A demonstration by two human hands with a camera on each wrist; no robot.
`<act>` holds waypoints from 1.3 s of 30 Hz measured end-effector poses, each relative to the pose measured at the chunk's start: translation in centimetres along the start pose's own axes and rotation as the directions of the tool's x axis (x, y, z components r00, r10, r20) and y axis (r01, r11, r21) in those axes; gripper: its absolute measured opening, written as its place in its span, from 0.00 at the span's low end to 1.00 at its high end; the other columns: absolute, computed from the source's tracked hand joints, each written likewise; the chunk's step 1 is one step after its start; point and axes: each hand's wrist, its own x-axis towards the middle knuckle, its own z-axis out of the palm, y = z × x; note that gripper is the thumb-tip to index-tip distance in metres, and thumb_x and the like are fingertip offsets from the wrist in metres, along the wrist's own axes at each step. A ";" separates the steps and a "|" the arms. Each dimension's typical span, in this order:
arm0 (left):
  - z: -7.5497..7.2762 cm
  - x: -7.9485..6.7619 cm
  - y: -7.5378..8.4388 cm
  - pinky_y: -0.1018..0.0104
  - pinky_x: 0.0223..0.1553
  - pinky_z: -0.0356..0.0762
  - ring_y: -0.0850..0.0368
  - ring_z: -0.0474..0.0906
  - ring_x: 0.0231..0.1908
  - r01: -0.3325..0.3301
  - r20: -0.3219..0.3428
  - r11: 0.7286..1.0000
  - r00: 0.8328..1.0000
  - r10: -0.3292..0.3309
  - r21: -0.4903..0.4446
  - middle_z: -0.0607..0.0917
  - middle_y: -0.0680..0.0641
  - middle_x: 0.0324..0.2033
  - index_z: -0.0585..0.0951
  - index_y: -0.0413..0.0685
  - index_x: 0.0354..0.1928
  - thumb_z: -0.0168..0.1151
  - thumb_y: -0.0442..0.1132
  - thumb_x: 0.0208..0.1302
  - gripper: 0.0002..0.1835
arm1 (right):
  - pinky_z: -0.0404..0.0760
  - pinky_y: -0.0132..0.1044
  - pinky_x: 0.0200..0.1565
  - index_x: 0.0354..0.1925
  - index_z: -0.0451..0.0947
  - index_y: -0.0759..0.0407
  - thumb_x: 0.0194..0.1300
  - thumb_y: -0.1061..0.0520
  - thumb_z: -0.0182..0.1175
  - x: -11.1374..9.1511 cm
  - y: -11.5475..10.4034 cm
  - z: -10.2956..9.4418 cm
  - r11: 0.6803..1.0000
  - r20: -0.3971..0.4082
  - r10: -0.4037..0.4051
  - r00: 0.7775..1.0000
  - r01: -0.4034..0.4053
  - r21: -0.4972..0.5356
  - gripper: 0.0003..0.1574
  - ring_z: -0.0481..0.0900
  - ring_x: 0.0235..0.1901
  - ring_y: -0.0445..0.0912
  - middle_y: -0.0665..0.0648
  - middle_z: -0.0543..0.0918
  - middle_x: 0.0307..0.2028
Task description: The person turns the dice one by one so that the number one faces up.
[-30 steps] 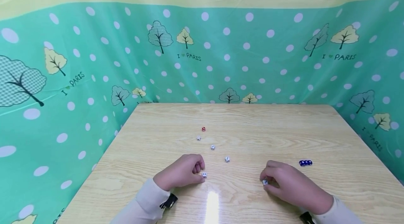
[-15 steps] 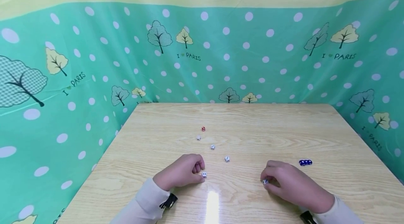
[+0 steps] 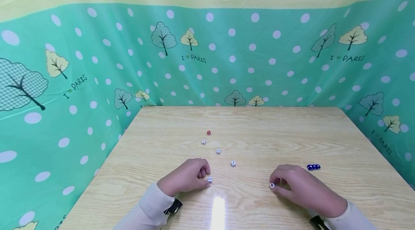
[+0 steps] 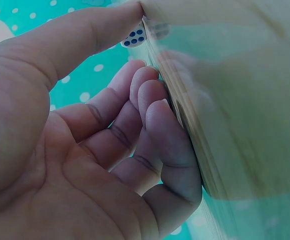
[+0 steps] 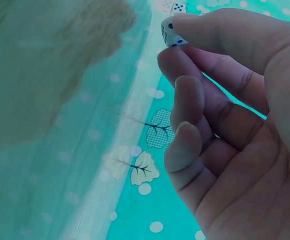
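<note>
My right hand (image 3: 299, 186) pinches a small white die (image 3: 272, 185) between thumb and fingertips, just at the tabletop. In the right wrist view this die (image 5: 171, 34) shows dark pips, and its upper part is covered by the thumb. My left hand (image 3: 188, 176) rests on the table with its fingers loosely curled. Another white die (image 3: 210, 179) sits right by the left thumb tip, with a gap between it and the index finger. The left wrist view has that die (image 4: 134, 37) beside the thumb, dark pips facing the camera.
Beyond the left hand, a red die (image 3: 209, 133) and white dice (image 3: 203, 142), (image 3: 218, 151), (image 3: 233, 164) form a loose slanting line on the wooden table (image 3: 275, 129). Blue dice (image 3: 313, 167) stand side by side past the right hand. A dotted green curtain (image 3: 233, 57) surrounds the table.
The die in my right hand has turned and now shows a different face to the head camera. My right hand has shifted slightly rightward. The left hand stays still.
</note>
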 end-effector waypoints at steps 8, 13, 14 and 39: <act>0.0 0.1 0.0 0.70 0.38 0.75 0.62 0.75 0.33 -0.003 0.000 1.000 1.000 0.003 0.004 0.81 0.53 0.31 0.80 0.49 0.39 0.78 0.38 0.56 0.14 | 0.79 0.30 0.36 0.36 0.84 0.35 0.62 0.52 0.74 0.1 0.4 0.1 1.000 0.000 -0.005 1.000 0.005 0.012 0.10 0.73 0.33 0.28 0.30 0.79 0.32; 0.0 0.1 0.0 0.70 0.38 0.75 0.62 0.75 0.33 -0.002 0.000 1.000 1.000 0.002 0.002 0.81 0.53 0.31 0.80 0.50 0.39 0.78 0.38 0.56 0.14 | 0.79 0.30 0.36 0.36 0.84 0.35 0.62 0.52 0.74 0.2 0.7 0.3 1.000 0.005 -0.019 1.000 0.019 0.022 0.09 0.73 0.33 0.28 0.30 0.79 0.32; 0.0 0.1 0.0 0.70 0.38 0.75 0.62 0.75 0.33 -0.003 0.000 1.000 1.000 0.003 0.001 0.81 0.53 0.31 0.80 0.50 0.39 0.78 0.39 0.57 0.14 | 0.79 0.30 0.36 0.36 0.83 0.35 0.62 0.52 0.74 0.2 0.7 0.3 0.999 0.007 -0.021 1.000 0.021 0.025 0.10 0.73 0.33 0.28 0.30 0.79 0.32; 0.0 0.1 -0.1 0.71 0.37 0.75 0.62 0.74 0.33 -0.010 -0.002 1.000 1.000 0.010 0.007 0.80 0.53 0.31 0.81 0.50 0.37 0.78 0.38 0.57 0.13 | 0.79 0.29 0.36 0.35 0.82 0.35 0.62 0.53 0.74 0.1 1.1 0.5 0.997 0.043 -0.006 0.999 0.003 0.073 0.11 0.73 0.33 0.28 0.32 0.79 0.32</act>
